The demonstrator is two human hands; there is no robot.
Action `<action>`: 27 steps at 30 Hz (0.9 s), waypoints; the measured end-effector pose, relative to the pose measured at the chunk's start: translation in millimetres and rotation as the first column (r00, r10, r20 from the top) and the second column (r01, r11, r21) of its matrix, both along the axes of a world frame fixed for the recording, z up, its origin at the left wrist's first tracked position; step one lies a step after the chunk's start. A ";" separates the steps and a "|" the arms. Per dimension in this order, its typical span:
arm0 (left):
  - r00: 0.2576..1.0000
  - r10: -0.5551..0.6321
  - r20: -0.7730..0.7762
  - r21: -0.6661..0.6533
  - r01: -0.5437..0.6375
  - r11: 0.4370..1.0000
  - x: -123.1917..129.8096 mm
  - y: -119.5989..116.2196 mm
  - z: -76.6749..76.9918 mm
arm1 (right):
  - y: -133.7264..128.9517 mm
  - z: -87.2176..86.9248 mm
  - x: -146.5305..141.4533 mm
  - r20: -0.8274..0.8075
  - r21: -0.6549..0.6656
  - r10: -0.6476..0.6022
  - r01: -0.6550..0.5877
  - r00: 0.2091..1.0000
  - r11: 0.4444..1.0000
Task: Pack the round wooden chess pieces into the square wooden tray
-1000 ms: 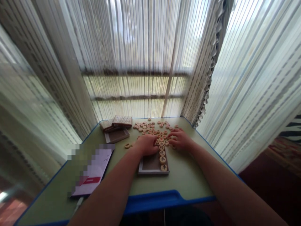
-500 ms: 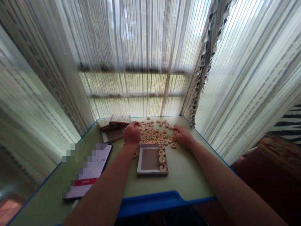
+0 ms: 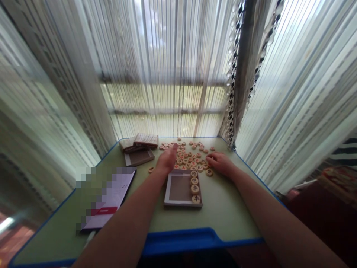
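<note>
Round wooden game pieces (image 3: 193, 163) with red or black characters lie loose across the back half of the table. In front of them sits a shallow open box (image 3: 178, 188), with a column of several black-marked pieces (image 3: 194, 189) along its right side. My left hand (image 3: 167, 159) is over the left part of the loose pieces, just behind the box; its fingers are mostly hidden behind the hand. At the right edge of the pieces, my right hand (image 3: 219, 162) has its fingers curled together at a piece, too small to make out.
Another open box (image 3: 139, 157) and stacked lids (image 3: 146, 140) stand at the back left of the green table (image 3: 223, 216). A phone (image 3: 111, 201) with a cable lies at the left. Curtains hang behind the table.
My left hand has shifted right over the loose pieces, its thumb side now turned up. My right hand stays near the right edge, its fingers more curled. The view has shifted slightly.
</note>
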State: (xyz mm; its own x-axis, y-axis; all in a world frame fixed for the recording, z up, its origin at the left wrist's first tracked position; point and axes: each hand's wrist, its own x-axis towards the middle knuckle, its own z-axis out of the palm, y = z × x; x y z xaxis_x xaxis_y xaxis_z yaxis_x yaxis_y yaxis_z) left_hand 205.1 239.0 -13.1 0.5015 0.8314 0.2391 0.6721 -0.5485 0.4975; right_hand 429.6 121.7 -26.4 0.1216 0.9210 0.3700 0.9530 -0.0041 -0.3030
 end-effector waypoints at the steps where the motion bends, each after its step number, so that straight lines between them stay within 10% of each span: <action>1: 0.998 -0.055 -0.027 0.028 0.056 0.998 1.5 -0.8 -1.7 | -0.4 0.7 0.0 -0.012 0.003 0.006 -0.006 1.000 1.000; 10: 0.990 -0.114 -0.079 0.096 0.121 0.988 4.4 1.9 -5.6 | -16.7 19.0 -3.2 -0.042 -0.286 -0.051 0.037 0.998 0.957; 27: 0.982 0.190 0.002 0.083 -0.190 0.978 -1.6 -12.2 14.2 | -14.7 18.9 -2.9 0.002 -0.151 -0.090 0.090 0.996 0.984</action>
